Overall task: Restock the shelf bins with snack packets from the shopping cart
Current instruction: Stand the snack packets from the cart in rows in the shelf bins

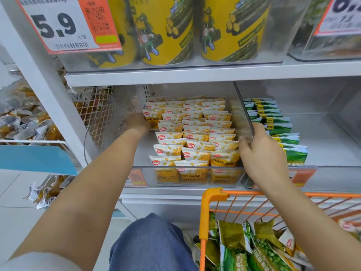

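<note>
Yellow-white snack packets (195, 133) (red logo, "crab roe flavored") stand in rows in clear bin (187, 178). Left hand (139, 122) grips far-left packet; right hand (261, 151) pinches clear divider (243, 108).

Crab roe packets (193, 133) fill the left bin (187, 178); pea packets (281, 130) right; cart (214, 194) below.

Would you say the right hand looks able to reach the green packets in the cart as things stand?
Probably yes: the right hand grips only the clear divider, and the green packets lie uncovered in the open-topped cart just below it.
</note>
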Available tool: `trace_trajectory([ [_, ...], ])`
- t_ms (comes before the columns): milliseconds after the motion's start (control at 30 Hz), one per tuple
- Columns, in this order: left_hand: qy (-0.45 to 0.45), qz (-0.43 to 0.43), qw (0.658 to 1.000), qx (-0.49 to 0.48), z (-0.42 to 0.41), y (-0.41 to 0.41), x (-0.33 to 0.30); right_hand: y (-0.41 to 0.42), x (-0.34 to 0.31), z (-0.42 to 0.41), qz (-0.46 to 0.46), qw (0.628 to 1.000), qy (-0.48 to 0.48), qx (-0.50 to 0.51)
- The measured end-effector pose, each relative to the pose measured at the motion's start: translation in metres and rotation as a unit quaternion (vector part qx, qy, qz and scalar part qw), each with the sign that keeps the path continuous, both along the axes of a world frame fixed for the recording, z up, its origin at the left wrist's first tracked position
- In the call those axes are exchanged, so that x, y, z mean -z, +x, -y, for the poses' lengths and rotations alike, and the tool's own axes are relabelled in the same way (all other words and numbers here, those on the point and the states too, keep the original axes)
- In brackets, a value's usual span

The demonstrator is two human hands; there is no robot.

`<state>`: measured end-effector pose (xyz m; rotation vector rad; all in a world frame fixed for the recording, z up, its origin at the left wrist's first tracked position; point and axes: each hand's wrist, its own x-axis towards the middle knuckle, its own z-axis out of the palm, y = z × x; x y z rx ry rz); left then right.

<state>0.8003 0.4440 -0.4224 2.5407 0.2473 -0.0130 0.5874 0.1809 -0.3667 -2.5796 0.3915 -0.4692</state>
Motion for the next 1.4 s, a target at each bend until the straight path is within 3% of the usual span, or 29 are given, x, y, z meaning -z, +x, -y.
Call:
trace_trajectory([
  [100,0.019,-0.009,1.000,-0.009,0.008,-0.011,-0.018,-0.002,-0.004,0.002,-0.021,0.999,0.030,-0.036],
  [200,-0.032,0.069,0.997,-0.011,0.023,-0.041,-0.057,-0.020,-0.011,0.012,-0.021,0.989,0.086,-0.118],
  [333,-0.018,0.229,0.959,0.168,0.059,-0.125,-0.107,-0.068,-0.018,0.033,0.086,0.982,0.061,-0.159],
  [400,-0.053,0.263,0.925,0.270,0.080,-0.175,-0.113,-0.089,-0.023,0.043,0.086,0.977,0.040,-0.191],
  [500,-0.086,0.196,0.880,0.423,0.111,-0.238,-0.101,-0.111,-0.025,0.052,-0.067,0.969,-0.050,-0.232],
  [567,-0.031,0.135,0.861,0.489,0.130,-0.262,-0.082,-0.122,-0.015,0.056,-0.210,0.939,-0.152,-0.225],
  [633,0.033,0.095,0.848,0.521,0.147,-0.274,-0.061,-0.130,0.002,0.058,-0.326,0.902,-0.186,-0.213],
  [733,0.056,0.056,0.845,0.528,0.160,-0.280,-0.041,-0.136,0.031,0.060,-0.414,0.873,-0.155,-0.205],
  [900,0.048,0.038,0.864,0.500,0.160,-0.276,-0.034,-0.132,0.053,0.058,-0.489,0.847,0.046,-0.202],
  [1033,-0.042,0.016,0.876,0.480,0.161,-0.276,-0.037,-0.126,0.015,0.078,-0.422,0.860,0.181,-0.224],
  [1167,-0.212,-0.068,0.870,0.441,0.161,-0.280,-0.052,-0.132,-0.022,0.100,-0.320,0.849,0.349,-0.234],
  [1300,-0.424,-0.161,0.827,0.333,0.164,-0.284,-0.071,-0.130,-0.031,0.101,-0.137,0.876,0.428,-0.178],
  [1400,-0.454,-0.136,0.829,0.296,0.175,-0.285,-0.081,-0.124,-0.030,0.093,-0.041,0.890,0.433,-0.140],
])
